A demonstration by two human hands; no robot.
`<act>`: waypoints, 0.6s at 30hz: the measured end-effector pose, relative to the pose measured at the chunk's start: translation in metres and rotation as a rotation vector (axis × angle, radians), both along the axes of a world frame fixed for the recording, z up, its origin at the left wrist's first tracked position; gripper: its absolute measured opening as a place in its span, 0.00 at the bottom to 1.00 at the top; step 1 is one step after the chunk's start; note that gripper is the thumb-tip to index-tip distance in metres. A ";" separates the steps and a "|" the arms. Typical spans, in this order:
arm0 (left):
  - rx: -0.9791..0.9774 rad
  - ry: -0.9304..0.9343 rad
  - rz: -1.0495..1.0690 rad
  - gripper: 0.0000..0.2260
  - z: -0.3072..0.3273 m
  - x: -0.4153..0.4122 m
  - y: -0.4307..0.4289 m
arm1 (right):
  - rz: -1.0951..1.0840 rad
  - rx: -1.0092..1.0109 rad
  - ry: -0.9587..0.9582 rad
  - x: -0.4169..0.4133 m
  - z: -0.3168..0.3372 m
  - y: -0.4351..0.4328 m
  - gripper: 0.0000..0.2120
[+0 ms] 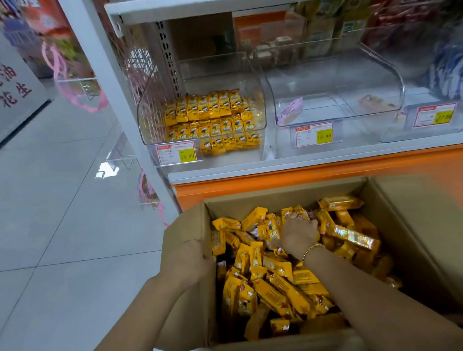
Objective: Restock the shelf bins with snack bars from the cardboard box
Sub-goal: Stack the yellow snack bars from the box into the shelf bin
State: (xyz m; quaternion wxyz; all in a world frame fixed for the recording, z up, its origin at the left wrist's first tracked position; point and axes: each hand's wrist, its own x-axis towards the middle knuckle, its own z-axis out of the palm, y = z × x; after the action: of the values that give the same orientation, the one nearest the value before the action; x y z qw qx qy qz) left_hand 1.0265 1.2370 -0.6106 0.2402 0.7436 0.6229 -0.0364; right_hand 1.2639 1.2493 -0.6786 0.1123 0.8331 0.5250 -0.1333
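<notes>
Left side: grey tiled floor [52,198]. The left hand [188,260] grips the top edge of the left flap of the cardboard box [415,232], fingers curled over the rim and thumb on the outside. The box stands open on the floor just in front of the shelf [304,162] and holds a loose pile of yellow snack bars [279,288]. The right hand [299,232], with a gold bracelet [310,249] at the wrist, is palm-down in the pile, fingers curled round a few bars, tips partly buried.

On the shelf above, the left clear bin [149,120] holds neat rows of yellow packs [213,114] and is about half full. The middle bin [327,71] just beside it holds one pink packet [290,110]. Each bin has a price tag [314,134] on its front.
</notes>
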 end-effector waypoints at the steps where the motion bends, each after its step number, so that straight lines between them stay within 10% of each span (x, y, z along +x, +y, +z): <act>1: 0.004 0.000 -0.001 0.15 0.000 0.000 0.000 | -0.005 -0.004 -0.015 -0.003 0.002 0.000 0.51; 10: 0.004 -0.052 0.027 0.13 -0.003 -0.006 0.001 | -0.116 0.134 0.118 -0.001 0.006 0.002 0.37; 18: -0.017 -0.311 0.065 0.09 0.022 0.013 0.002 | -0.206 0.246 0.718 0.014 0.062 -0.013 0.14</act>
State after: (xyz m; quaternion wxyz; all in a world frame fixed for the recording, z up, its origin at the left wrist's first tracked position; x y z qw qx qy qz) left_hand 1.0393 1.2386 -0.5888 0.3412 0.7177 0.6016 0.0817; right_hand 1.2777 1.2360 -0.6167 -0.1934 0.7888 0.4568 -0.3629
